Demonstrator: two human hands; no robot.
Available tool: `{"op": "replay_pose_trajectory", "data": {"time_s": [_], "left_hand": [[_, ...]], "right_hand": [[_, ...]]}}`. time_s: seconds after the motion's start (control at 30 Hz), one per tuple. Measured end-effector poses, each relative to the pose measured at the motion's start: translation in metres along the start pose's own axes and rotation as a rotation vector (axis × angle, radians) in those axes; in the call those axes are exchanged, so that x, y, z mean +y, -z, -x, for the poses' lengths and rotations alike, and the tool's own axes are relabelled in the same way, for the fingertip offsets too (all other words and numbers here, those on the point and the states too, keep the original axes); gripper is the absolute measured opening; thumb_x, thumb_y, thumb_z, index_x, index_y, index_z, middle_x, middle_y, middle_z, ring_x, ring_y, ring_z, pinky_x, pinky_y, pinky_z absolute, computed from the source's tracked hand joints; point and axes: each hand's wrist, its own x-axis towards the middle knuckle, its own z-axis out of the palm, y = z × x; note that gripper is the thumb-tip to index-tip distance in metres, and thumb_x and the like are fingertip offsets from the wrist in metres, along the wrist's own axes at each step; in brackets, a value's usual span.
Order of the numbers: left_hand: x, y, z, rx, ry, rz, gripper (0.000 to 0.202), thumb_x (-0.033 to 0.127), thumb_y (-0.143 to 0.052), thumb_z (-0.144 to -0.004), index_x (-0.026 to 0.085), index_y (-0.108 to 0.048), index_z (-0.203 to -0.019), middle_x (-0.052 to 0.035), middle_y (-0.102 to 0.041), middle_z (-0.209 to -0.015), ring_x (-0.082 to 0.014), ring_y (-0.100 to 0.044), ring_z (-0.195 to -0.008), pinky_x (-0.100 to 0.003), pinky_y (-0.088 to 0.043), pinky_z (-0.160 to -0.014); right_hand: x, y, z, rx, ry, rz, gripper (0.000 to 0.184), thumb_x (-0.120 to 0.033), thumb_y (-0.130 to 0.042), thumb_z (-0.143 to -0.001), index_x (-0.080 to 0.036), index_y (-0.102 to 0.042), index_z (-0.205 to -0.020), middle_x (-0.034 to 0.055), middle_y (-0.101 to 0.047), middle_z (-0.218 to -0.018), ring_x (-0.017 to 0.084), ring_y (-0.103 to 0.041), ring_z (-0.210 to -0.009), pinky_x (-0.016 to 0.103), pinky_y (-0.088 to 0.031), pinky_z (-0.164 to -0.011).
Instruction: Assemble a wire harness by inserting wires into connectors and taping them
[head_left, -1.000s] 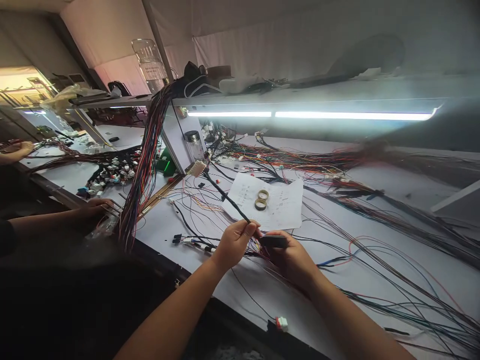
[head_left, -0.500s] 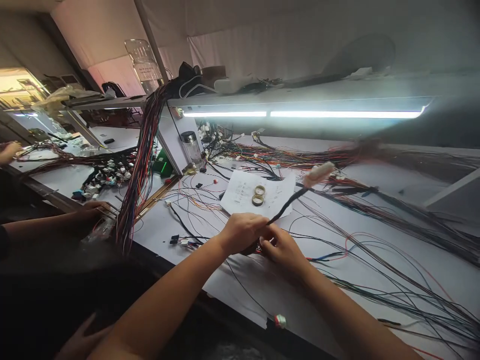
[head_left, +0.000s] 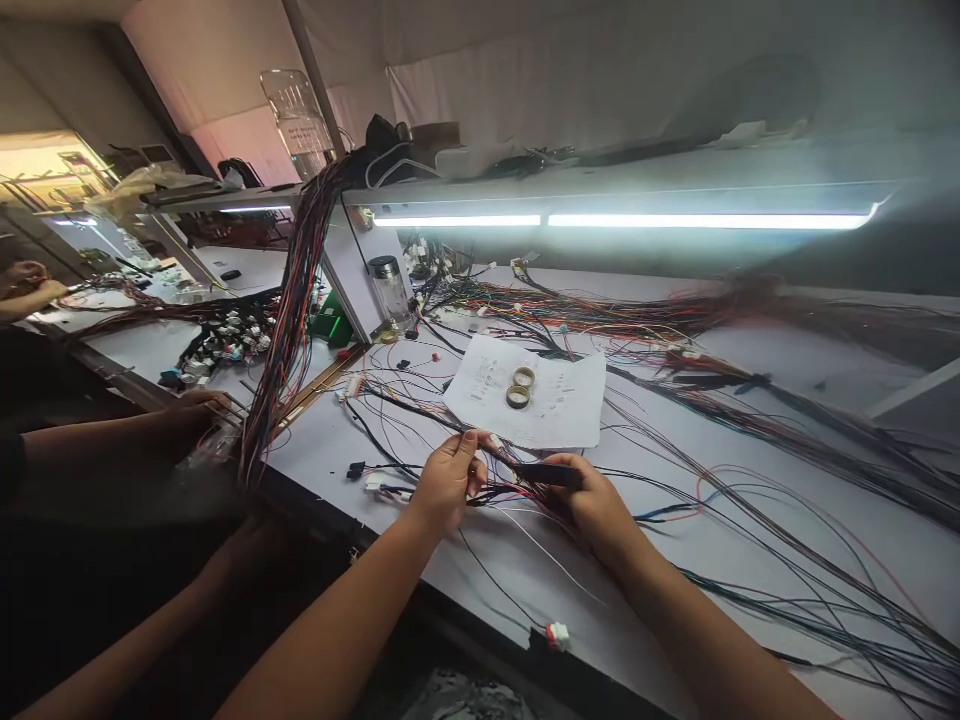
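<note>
My left hand point(head_left: 446, 480) is closed in a pinch on a black-sleeved wire bundle point(head_left: 409, 407) that runs up and left across the white bench to a small connector point(head_left: 352, 385). My right hand point(head_left: 592, 500) is closed around a flat black piece point(head_left: 547, 474) at the bundle's near end, where red and black wires gather between the two hands. Just beyond the hands lies a sheet of paper point(head_left: 559, 405) with two brass-coloured rings point(head_left: 521, 386) on it.
Loose coloured wires point(head_left: 750, 440) spread over the right and far bench. A thick hanging harness point(head_left: 289, 320) drops from the shelf at left, by a clear jar point(head_left: 388, 290). A co-worker's forearms point(head_left: 112, 440) rest at the left. A red-white connector point(head_left: 556, 632) lies at the near edge.
The sleeved bundle's free end swung from upper left to the right, then back down to the left onto the bench. My right hand again shows the black piece it holds.
</note>
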Motion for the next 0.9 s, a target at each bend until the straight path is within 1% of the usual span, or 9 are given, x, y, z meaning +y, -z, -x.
{"op": "replay_pose_trajectory", "data": {"time_s": [0.13, 0.27, 0.37, 0.47, 0.53, 0.6, 0.7, 0.8, 0.9], "left_hand": [[0.001, 0.005, 0.004, -0.134, 0.149, -0.031, 0.043, 0.046, -0.065, -0.076, 0.018, -0.058, -0.107, -0.0062, -0.061, -0.098, -0.0058, -0.054, -0.054, -0.016, -0.035, -0.037], [-0.003, 0.007, 0.005, -0.247, 0.2, -0.195, 0.041, 0.041, -0.069, -0.074, 0.014, -0.061, -0.104, -0.0048, -0.061, -0.088, -0.0072, -0.055, -0.059, -0.018, -0.043, -0.048], [-0.011, 0.009, 0.005, -0.272, 0.251, -0.271, 0.041, 0.041, -0.069, -0.073, 0.012, -0.062, -0.101, -0.0011, -0.059, -0.075, -0.0058, -0.049, -0.052, -0.016, -0.037, -0.043], [-0.016, 0.008, 0.005, -0.248, 0.305, -0.348, 0.038, 0.043, -0.069, -0.071, 0.012, -0.062, -0.093, 0.0038, -0.052, -0.059, -0.0044, -0.04, -0.042, -0.016, -0.027, -0.037], [-0.017, 0.007, 0.004, -0.231, 0.313, -0.347, 0.037, 0.044, -0.068, -0.07, 0.013, -0.061, -0.089, 0.0049, -0.049, -0.056, -0.004, -0.036, -0.039, -0.017, -0.024, -0.036], [-0.016, 0.006, 0.004, -0.244, 0.301, -0.324, 0.036, 0.043, -0.068, -0.07, 0.013, -0.061, -0.088, 0.005, -0.049, -0.057, -0.0037, -0.034, -0.039, -0.017, -0.023, -0.036], [-0.016, 0.005, 0.003, -0.266, 0.277, -0.297, 0.034, 0.041, -0.069, -0.07, 0.013, -0.061, -0.087, 0.0056, -0.048, -0.056, -0.0038, -0.035, -0.04, -0.018, -0.024, -0.038], [-0.016, 0.005, 0.003, -0.252, 0.273, -0.267, 0.034, 0.04, -0.07, -0.069, 0.013, -0.062, -0.088, 0.0064, -0.047, -0.054, -0.0044, -0.036, -0.041, -0.019, -0.025, -0.04], [-0.015, 0.003, 0.004, -0.267, 0.276, -0.286, 0.038, 0.038, -0.068, -0.071, 0.013, -0.064, -0.099, 0.0075, -0.045, -0.049, -0.0047, -0.033, -0.04, -0.019, -0.022, -0.041]], "right_hand": [[0.0, -0.002, -0.009, -0.062, -0.069, -0.072, 0.035, -0.013, -0.051, -0.063, -0.022, -0.055, -0.096, -0.002, -0.065, -0.069, 0.018, -0.061, -0.064, 0.03, -0.046, -0.059], [0.004, -0.008, -0.014, -0.125, -0.053, -0.056, 0.04, -0.012, -0.044, -0.062, -0.022, -0.052, -0.1, -0.0015, -0.065, -0.064, 0.018, -0.062, -0.057, 0.029, -0.048, -0.054], [0.007, -0.004, -0.018, -0.114, 0.003, 0.032, 0.039, -0.012, -0.046, -0.062, -0.021, -0.055, -0.099, -0.0013, -0.063, -0.065, 0.017, -0.06, -0.056, 0.029, -0.047, -0.055], [0.002, 0.007, -0.019, -0.068, 0.089, 0.153, 0.032, -0.015, -0.053, -0.064, -0.021, -0.062, -0.094, 0.0017, -0.064, -0.082, 0.018, -0.059, -0.07, 0.033, -0.047, -0.068], [-0.007, 0.014, -0.017, -0.062, 0.192, 0.246, 0.033, -0.015, -0.057, -0.064, -0.022, -0.064, -0.096, 0.0038, -0.062, -0.099, 0.02, -0.057, -0.088, 0.035, -0.043, -0.082], [-0.019, 0.02, -0.013, -0.116, 0.385, 0.403, 0.04, -0.011, -0.056, -0.065, -0.022, -0.064, -0.102, 0.0056, -0.058, -0.113, 0.022, -0.051, -0.104, 0.037, -0.038, -0.092], [-0.037, 0.023, -0.008, -0.277, 0.644, 0.649, 0.041, -0.011, -0.056, -0.07, -0.021, -0.061, -0.109, 0.007, -0.059, -0.114, 0.022, -0.049, -0.108, 0.036, -0.037, -0.094], [-0.05, 0.02, -0.008, -0.391, 0.618, 0.771, 0.028, -0.024, -0.056, -0.08, -0.021, -0.062, -0.107, 0.0053, -0.064, -0.099, 0.02, -0.056, -0.096, 0.033, -0.041, -0.086], [-0.062, 0.013, -0.012, -0.475, 0.478, 0.946, 0.026, -0.027, -0.049, -0.085, -0.025, -0.064, -0.106, 0.0042, -0.063, -0.1, 0.017, -0.059, -0.089, 0.028, -0.043, -0.076]]}}
